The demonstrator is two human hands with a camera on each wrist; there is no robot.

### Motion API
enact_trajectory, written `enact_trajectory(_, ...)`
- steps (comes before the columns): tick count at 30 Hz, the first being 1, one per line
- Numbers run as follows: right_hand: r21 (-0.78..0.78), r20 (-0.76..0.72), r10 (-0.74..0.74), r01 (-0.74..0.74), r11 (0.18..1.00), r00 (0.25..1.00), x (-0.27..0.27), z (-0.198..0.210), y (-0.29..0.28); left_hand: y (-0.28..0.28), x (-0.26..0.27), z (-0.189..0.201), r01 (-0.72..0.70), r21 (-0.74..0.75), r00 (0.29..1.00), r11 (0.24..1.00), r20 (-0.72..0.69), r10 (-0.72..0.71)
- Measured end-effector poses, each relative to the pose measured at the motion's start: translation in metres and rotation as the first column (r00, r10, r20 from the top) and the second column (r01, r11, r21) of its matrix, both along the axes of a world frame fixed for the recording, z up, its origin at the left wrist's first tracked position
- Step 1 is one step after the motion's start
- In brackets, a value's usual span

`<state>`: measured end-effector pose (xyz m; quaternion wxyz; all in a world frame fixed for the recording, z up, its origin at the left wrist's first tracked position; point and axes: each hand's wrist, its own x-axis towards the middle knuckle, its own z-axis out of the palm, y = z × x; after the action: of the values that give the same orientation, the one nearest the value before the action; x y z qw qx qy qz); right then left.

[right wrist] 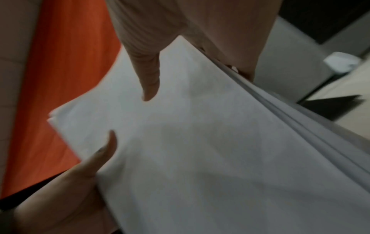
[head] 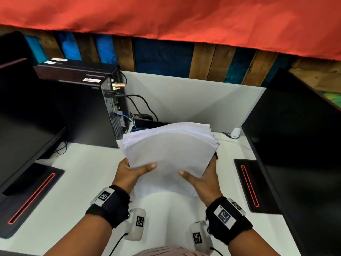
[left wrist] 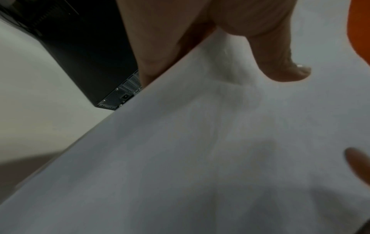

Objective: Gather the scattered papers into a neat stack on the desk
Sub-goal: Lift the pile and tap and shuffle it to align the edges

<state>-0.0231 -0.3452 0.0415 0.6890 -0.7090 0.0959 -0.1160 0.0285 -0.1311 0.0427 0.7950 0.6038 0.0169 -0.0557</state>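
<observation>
A thick sheaf of white papers is held above the white desk, tilted up and away from me, its far edges fanned unevenly. My left hand grips its left side, thumb on top, fingers hidden underneath. My right hand grips the right side the same way. In the left wrist view the thumb of my left hand presses on the top sheet. In the right wrist view the thumb of my right hand lies on the papers, whose layered edges show at right.
A black computer tower with cables stands at back left. Black monitors stand at left and right, each with a red-lined base on the desk. A grey partition closes the back. A small white object lies at back right.
</observation>
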Motion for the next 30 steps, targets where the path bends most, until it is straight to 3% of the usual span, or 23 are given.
enact_trajectory(2, 0.061, 0.02, -0.045, 0.044, 0.997, 0.999, 0.002, 0.005, -0.005, 0.0, -0.001, 0.001, 0.018, 0.006, 1.0, 1.0, 0.005, -0.018)
enact_trajectory(6, -0.006, 0.067, -0.01, 0.011, 1.0, 0.998, 0.007, 0.017, -0.007, 0.0, -0.001, 0.002, 0.038, 0.008, 0.999, 0.999, 0.027, -0.038)
enact_trajectory(9, 0.058, 0.077, -0.027, 0.023, 0.998, 0.997, 0.013, 0.018, -0.018, -0.001, 0.0, 0.003, 0.057, 0.026, 0.998, 0.998, 0.038, -0.058)
enact_trajectory(12, -0.052, 0.082, 0.053, -0.049, 0.997, 0.995, 0.012, 0.027, -0.013, -0.002, 0.001, 0.005, 0.05, 0.023, 0.998, 0.998, 0.04, -0.051)
enact_trajectory(17, -0.085, 0.103, -0.035, 0.043, 0.995, 0.994, 0.011, 0.03, -0.009, -0.001, 0.003, 0.01, 0.067, 0.021, 0.997, 0.998, 0.033, -0.068)
enact_trajectory(21, -0.196, 0.177, -0.014, 0.049, 0.979, 0.984, 0.007, 0.037, -0.003, -0.003, 0.004, 0.011, 0.054, 0.018, 0.998, 0.998, 0.043, -0.054)
enact_trajectory(25, -0.112, 0.201, -0.089, 0.113, 0.987, 0.976, 0.01, 0.043, -0.003, -0.005, 0.003, 0.014, 0.078, 0.029, 0.996, 0.997, 0.035, -0.079)
enact_trajectory(28, -0.215, 0.218, -0.055, 0.103, 0.971, 0.974, 0.008, 0.043, -0.002, -0.004, 0.004, 0.016, 0.07, 0.033, 0.996, 0.997, 0.056, -0.072)
enact_trajectory(30, -0.121, 0.156, -0.066, 0.086, 0.989, 0.986, 0.012, 0.039, -0.006, -0.004, 0.005, 0.017, 0.07, 0.038, 0.996, 0.997, 0.058, -0.072)
